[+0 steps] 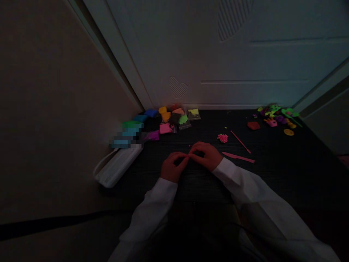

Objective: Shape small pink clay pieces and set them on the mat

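Pink clay cluster point(223, 138) already bunched; one pink crumb point(189, 146) still loose to its left.
Left hand point(172, 167) and right hand point(206, 155), left of the cluster, pinch fingertips together; contents unclear.

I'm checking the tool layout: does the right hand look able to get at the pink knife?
Probably yes: the pink knife lies uncovered near the right sleeve, though the right hand seems busy, fingertips meeting the left hand.
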Demonstrator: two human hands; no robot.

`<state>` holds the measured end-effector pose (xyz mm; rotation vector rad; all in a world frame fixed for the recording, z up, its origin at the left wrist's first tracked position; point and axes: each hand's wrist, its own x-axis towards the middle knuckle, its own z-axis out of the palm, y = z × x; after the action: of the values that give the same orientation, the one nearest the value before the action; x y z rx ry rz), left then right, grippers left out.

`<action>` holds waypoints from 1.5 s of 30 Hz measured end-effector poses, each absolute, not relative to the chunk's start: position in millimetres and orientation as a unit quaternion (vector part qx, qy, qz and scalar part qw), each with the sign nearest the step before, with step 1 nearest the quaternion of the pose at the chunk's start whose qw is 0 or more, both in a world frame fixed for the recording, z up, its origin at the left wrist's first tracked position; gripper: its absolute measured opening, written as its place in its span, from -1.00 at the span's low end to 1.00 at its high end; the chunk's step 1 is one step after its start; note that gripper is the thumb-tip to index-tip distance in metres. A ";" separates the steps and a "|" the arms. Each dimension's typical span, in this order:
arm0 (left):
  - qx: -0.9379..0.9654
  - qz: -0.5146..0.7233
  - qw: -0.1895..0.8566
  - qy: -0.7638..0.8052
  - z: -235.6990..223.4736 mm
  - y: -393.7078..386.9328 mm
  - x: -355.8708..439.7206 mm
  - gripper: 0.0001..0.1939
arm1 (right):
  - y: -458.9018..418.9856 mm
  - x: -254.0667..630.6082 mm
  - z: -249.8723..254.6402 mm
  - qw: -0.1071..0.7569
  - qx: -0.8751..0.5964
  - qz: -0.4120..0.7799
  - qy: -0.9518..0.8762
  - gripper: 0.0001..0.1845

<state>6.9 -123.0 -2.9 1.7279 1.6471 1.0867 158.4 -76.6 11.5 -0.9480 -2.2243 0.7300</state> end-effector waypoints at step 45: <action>0.611 0.427 0.275 0.607 -0.3 -123.4 8.4 -0.80 | -76.2 160.1 8.8 0.287 -0.362 0.269 -0.845 -0.86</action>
<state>8.4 -123.4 -0.3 1.6422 1.6318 1.1485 160.1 -76.2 8.8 -0.9674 -2.2574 0.7174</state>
